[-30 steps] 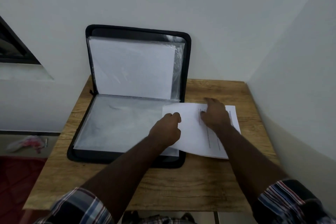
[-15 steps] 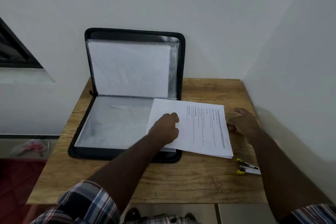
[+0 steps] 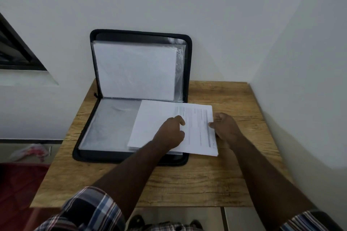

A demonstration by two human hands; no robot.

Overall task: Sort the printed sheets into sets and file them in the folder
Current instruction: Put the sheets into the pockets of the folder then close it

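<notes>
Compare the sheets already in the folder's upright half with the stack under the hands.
The filed sheets stand upright inside a clear sleeve; the loose stack lies flat, half on the folder, half on the table. The filed sheets look blank; the stack's top sheet shows printed lines. Both are white paper.

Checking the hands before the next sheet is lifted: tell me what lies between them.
In the head view, the stack of printed sheets lies between the left hand and the right hand, partly over the open folder.

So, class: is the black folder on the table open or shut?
Open. The folder has its lid upright against the wall, with its lower half flat on the table, clear sleeves exposed.
</notes>
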